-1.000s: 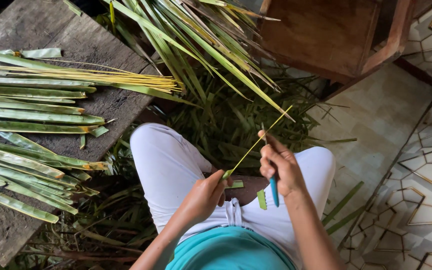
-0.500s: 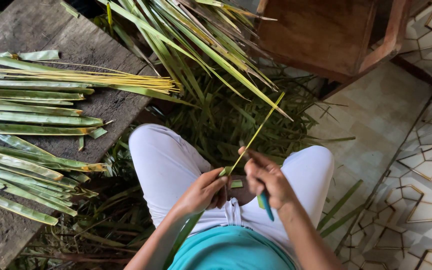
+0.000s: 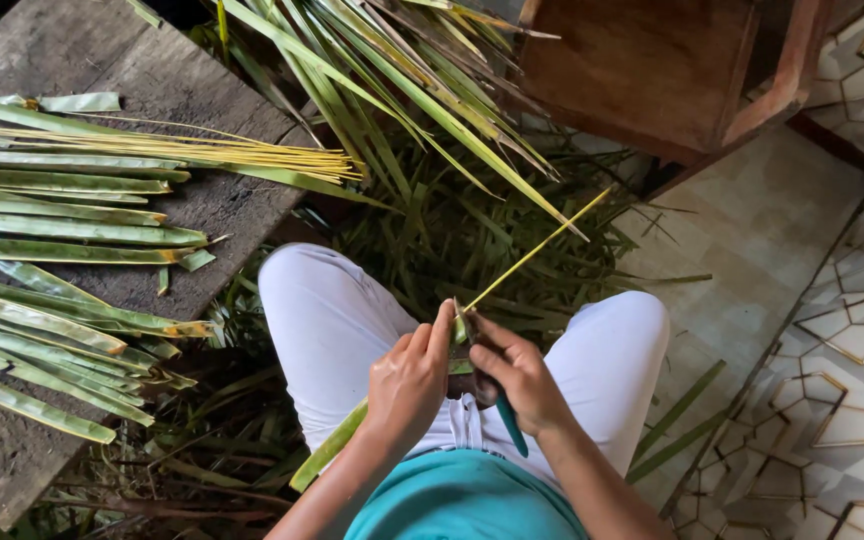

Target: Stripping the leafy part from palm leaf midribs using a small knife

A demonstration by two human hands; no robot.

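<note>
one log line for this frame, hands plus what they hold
left hand: holds palm leaf strip | right hand: teal-handled knife at leaf | yellow midrib: bared, pointing away | stripped leaves: on board

Both forearms reached forward over the lap, the left hand [image 3: 407, 385] and right hand [image 3: 517, 380] held close together, wrists bent slightly inward, fingers [image 3: 439, 335] curled shut in a pinching grip.

Single head-worn camera looks steeply down, close above the lap and floor.

A long green palm leaf strip [image 3: 337, 445] lies slanted across the lap. Its thin yellow midrib [image 3: 537, 250] sticks up and away, bare. A small knife with a teal handle [image 3: 509, 425] touches it at the stripped point.
</note>
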